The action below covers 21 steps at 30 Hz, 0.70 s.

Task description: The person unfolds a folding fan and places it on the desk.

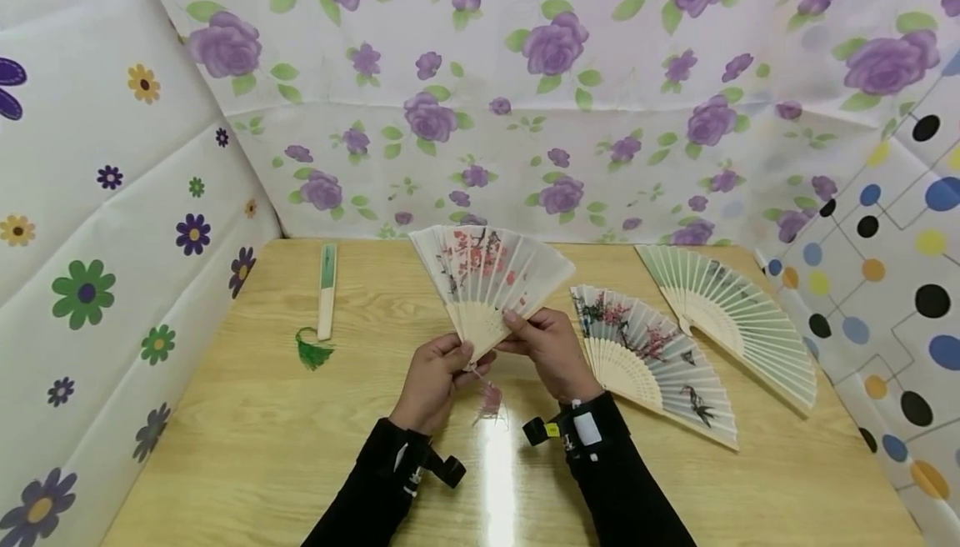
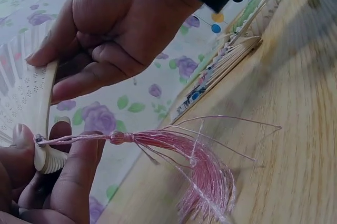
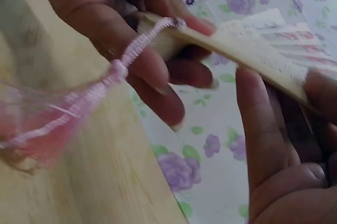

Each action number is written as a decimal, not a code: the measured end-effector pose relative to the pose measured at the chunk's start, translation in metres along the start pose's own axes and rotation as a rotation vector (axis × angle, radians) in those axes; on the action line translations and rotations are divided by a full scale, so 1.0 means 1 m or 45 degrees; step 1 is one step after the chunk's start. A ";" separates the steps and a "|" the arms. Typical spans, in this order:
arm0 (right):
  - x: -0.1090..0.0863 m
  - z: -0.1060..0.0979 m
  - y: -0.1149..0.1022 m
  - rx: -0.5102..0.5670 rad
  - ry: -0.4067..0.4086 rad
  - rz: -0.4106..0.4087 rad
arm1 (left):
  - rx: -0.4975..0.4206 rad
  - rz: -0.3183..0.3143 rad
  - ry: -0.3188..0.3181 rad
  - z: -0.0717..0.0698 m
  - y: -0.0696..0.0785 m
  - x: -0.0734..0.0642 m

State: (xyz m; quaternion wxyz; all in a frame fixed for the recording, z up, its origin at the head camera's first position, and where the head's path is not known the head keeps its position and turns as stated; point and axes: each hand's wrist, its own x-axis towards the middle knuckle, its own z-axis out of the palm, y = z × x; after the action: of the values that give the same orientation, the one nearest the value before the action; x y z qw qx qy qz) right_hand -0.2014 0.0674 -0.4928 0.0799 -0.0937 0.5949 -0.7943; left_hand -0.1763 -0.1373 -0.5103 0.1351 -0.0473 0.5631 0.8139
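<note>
Both hands hold a partly spread folding fan (image 1: 498,268), white with red blossoms and pale ribs, above the middle of the table. My left hand (image 1: 435,380) pinches the fan's pivot end between thumb and fingers. On the fan's right edge, my right hand (image 1: 553,351) grips the outer rib, thumb on the front and fingers behind. From the pivot hangs a pink tassel (image 2: 205,176), its cord (image 3: 145,45) tied through the rivet. Just right of the right hand, a spread fan with pink blossoms and birds (image 1: 660,347) lies on the table.
A spread green fan (image 1: 735,313) lies at the far right. At the left is a folded green fan (image 1: 327,293) with a green tassel (image 1: 313,353). Floral cloth (image 1: 480,155) stands behind the wooden table (image 1: 247,447); patterned cloths flank both sides.
</note>
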 end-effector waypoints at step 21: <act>-0.016 0.002 -0.007 -0.084 0.142 0.022 | -0.044 0.025 0.003 0.007 -0.008 -0.002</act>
State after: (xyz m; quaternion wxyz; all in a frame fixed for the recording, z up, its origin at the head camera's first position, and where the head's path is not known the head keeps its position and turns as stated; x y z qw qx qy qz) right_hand -0.1851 0.0714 -0.4865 0.0502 -0.0467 0.6251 -0.7775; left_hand -0.1714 -0.1285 -0.5140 0.1256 -0.0451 0.5497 0.8246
